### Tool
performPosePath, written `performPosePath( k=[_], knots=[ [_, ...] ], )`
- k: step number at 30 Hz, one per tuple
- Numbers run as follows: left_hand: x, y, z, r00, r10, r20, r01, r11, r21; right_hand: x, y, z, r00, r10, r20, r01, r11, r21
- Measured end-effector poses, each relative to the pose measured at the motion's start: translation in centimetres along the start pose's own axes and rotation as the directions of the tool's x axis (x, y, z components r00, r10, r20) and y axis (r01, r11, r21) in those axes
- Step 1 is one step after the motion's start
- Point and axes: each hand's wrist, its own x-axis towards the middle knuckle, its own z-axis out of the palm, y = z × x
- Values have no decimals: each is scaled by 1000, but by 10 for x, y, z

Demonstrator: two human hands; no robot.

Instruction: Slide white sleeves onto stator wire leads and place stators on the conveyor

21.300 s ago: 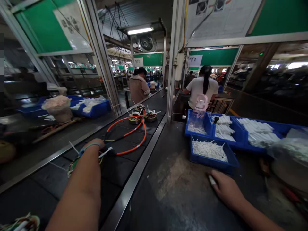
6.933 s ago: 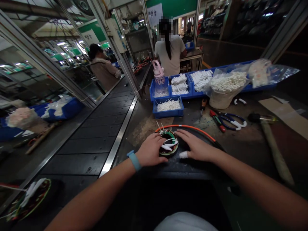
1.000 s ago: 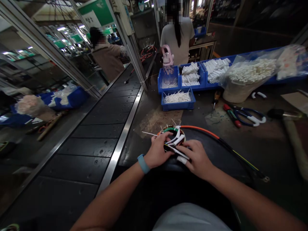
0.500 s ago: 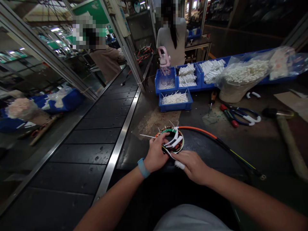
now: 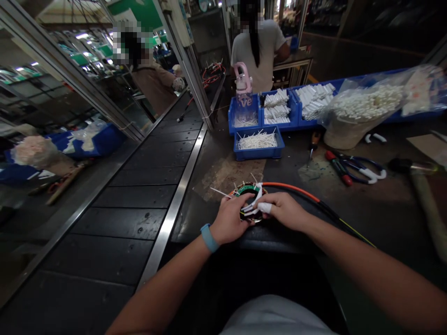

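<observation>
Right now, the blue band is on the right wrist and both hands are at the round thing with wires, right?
Not quite: the head view shows the blue band on the left wrist, not the right. The left hand and right hand are both at the round thing with wires, as you said.

Right hand (image 5: 284, 210) has moved onto white sleeves (image 5: 259, 197).

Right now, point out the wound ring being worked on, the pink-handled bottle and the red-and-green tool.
Wound ring (image 5: 247, 189): head view, green far rim.
Pink-handled bottle (image 5: 244, 100): head view, clear body.
Red-and-green tool (image 5: 338, 168): head view, middle of its length.
</observation>
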Motion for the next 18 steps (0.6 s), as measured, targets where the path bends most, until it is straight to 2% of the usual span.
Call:
performPosePath(
  k=[3, 7, 9, 11, 14, 16, 18],
  knots=[
    [-2, -6, -4, 994, 110, 17, -110, 994, -12, -10, -3, -9, 993, -77, 88, 78, 997, -13],
    [-4, -16, -14, 958, 272, 94, -266, 962, -67, -29, -7, -18, 967, -217, 134, 246, 930, -274],
    [-4, -19, -17, 952, 277, 128, -267, 960, -86, -33, -4, -17, 975, -179, 134, 207, 949, -236],
    [-2, -19, -18, 952, 265, 153, -253, 963, -96, -33, 2, -13, 988, -70, 135, 77, 996, -51],
    [0, -17, -18, 960, 233, 153, -219, 970, -106, -30, 9, -9, 986, 65, 155, -96, 975, 200],
    [0, -16, -19, 964, 219, 148, -204, 973, -110, -28, 9, -15, 980, 79, 185, -118, 970, 212],
    [1, -16, -21, 957, 239, 165, -221, 968, -119, -24, 6, -27, 973, 57, 224, -93, 984, 150]
  ],
)
